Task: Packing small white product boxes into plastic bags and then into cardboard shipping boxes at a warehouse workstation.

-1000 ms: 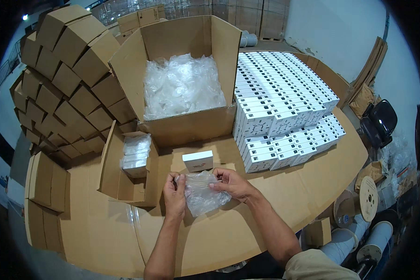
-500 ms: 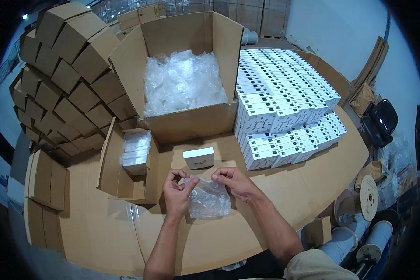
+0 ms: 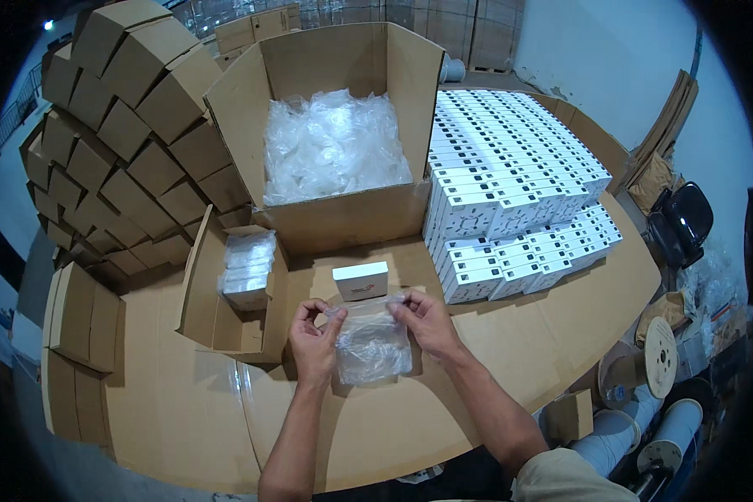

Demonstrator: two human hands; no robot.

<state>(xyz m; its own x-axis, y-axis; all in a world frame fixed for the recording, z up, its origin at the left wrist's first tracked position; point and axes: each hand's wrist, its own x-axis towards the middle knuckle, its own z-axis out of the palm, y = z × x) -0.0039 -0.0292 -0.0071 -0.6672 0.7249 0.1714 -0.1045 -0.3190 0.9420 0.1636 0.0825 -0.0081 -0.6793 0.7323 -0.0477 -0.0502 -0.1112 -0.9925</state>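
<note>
A clear plastic bag [image 3: 374, 347] hangs between my two hands, its mouth edge pulled out flat on top. My left hand [image 3: 313, 341] pinches its left corner between thumb and fingers. The right corner is pinched in my right hand [image 3: 427, 322]. Just beyond the bag, a small white box [image 3: 361, 281] stands on the cardboard-covered table. To the left, an open cardboard carton [image 3: 259, 335] holds several white boxes wrapped in clear plastic [image 3: 248, 266], lined up at its far end.
Behind stands a large open carton [image 3: 343, 219] full of clear plastic bags [image 3: 335, 146]. Many white boxes [image 3: 510, 192] are stacked on the right. Brown cartons [image 3: 134, 125] pile up at the left, with more cartons [image 3: 84, 322] at the table's edge. Cable spools [image 3: 661, 356] lie at the lower right.
My hands have moved apart, stretching the bag's mouth wider and flatter. The right hand has shifted slightly up. The whole view has shifted a little.
</note>
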